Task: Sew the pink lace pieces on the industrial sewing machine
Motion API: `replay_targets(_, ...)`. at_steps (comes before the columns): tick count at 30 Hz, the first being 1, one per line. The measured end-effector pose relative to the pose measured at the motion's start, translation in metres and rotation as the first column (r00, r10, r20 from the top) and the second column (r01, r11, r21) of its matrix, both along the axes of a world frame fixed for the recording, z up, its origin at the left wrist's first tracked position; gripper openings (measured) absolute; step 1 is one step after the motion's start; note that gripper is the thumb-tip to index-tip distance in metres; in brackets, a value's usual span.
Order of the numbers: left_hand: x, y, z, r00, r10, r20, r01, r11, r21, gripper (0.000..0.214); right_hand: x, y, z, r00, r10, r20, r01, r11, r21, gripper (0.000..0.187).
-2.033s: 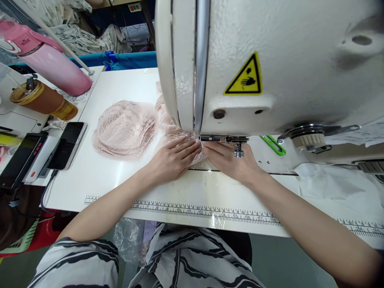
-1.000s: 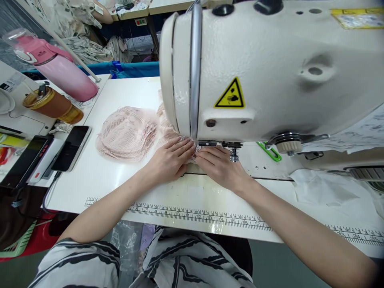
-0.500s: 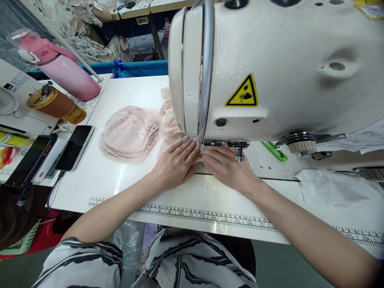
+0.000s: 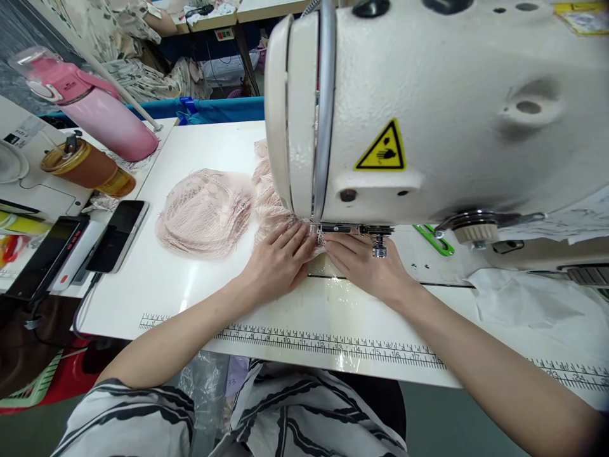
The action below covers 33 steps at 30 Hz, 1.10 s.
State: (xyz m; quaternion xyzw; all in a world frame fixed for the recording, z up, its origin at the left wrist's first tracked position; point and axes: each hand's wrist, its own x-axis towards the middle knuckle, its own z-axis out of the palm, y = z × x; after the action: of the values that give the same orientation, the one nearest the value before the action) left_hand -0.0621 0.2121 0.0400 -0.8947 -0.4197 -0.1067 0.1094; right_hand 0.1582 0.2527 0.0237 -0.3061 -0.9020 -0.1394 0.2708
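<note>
Pale pink lace fabric point(image 4: 272, 206) lies bunched under the head of a white sewing machine point(image 4: 428, 127). My left hand point(image 4: 280, 257) presses on its near edge, fingers close together and bent over the lace, left of the needle area. Just to the right, my right hand point(image 4: 366, 263) has its fingers drawn together on the lace edge, partly behind a metal guide with a knurled screw point(image 4: 379, 246). A narrow strip of lace shows between both hands. The needle and presser foot are hidden. A stack of pink lace pieces point(image 4: 204, 212) sits left of my left hand.
Left stand a pink bottle point(image 4: 104, 114), a brown cup point(image 4: 88, 166) and a phone point(image 4: 118, 236). Green thread snips point(image 4: 434, 240) and white cloth point(image 4: 528, 298) lie right. A printed ruler point(image 4: 304, 339) runs along the table's front edge. Another person's sleeve point(image 4: 128, 19) is behind.
My right hand has shifted slightly right, and the lace strip between my hands looks a little wider. My left hand stays nearly in place on the lace. The view has moved slightly.
</note>
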Motion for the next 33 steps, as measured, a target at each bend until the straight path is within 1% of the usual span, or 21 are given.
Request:
replay_targets(4,0.000,0.000,0.002,1.000,0.007,-0.014,-0.007,1.000,-0.024,0.043,0.004,0.002,0.000,0.999,-0.042,0.011,0.043,0.995,-0.094,0.011)
replay_targets(6,0.001,0.000,0.002,1.000,0.013,0.001,-0.013,0.999,-0.043,0.043,0.006,0.002,0.003,0.998,-0.055,0.017,0.057,0.980,-0.192,0.012)
replay_targets(8,0.001,0.001,0.001,1.000,0.020,0.013,-0.019,0.999,-0.047,0.044,0.007,0.002,0.006,0.997,-0.069,-0.019,0.060,0.954,-0.295,0.013)
replay_targets(10,0.001,0.002,0.001,1.000,0.026,0.010,-0.026,0.999,-0.036,0.043,0.008,0.003,0.009,0.995,-0.057,-0.081,0.024,0.932,-0.362,0.017)
replay_targets(13,0.000,0.003,0.000,1.000,0.031,-0.004,-0.031,1.000,-0.002,0.042,0.007,0.005,0.012,0.990,-0.001,-0.139,-0.053,0.922,-0.383,0.029)
replay_targets(16,-0.002,0.005,-0.001,0.999,-0.036,0.016,0.036,0.999,0.017,0.038,0.004,0.005,0.014,0.991,0.003,-0.132,-0.054,0.923,-0.381,0.033)
replay_targets(18,-0.005,0.007,-0.002,0.993,-0.108,0.044,0.107,0.994,0.011,0.040,0.002,0.004,0.014,0.993,-0.020,-0.114,-0.024,0.927,-0.373,0.031)
replay_targets(20,-0.009,0.009,-0.002,0.987,-0.150,0.065,0.151,0.989,-0.002,0.042,0.000,0.003,0.014,0.995,-0.036,-0.088,0.002,0.933,-0.360,0.026)
replay_targets(22,-0.014,0.012,-0.002,0.983,-0.168,0.077,0.170,0.985,-0.021,0.042,-0.001,0.001,0.013,0.998,-0.036,-0.056,0.016,0.946,-0.323,0.024)
replay_targets(23,-0.016,0.013,-0.002,0.981,-0.175,0.080,0.178,0.983,-0.033,0.042,-0.001,0.001,0.011,0.999,-0.032,-0.035,0.021,0.958,-0.285,0.025)
replay_targets(26,-0.022,0.016,0.000,0.979,-0.187,0.084,0.192,0.979,-0.062,0.041,-0.001,0.000,0.006,0.999,-0.026,0.026,0.029,0.993,-0.117,0.033)
replay_targets(28,-0.024,0.018,0.000,0.981,-0.177,0.075,0.182,0.981,-0.068,0.039,0.000,0.000,0.003,0.999,-0.022,0.031,0.023,0.999,-0.036,0.030)
replay_targets(31,-0.025,0.018,0.000,0.984,-0.172,0.047,0.173,0.984,-0.030,0.036,-0.001,0.002,-0.001,1.000,0.001,0.005,-0.001,1.000,-0.003,0.024)
replay_targets(33,-0.023,0.017,0.000,0.986,-0.166,0.033,0.165,0.986,0.016,0.033,-0.002,0.005,-0.003,0.999,0.035,-0.008,-0.035,0.999,-0.041,0.025)
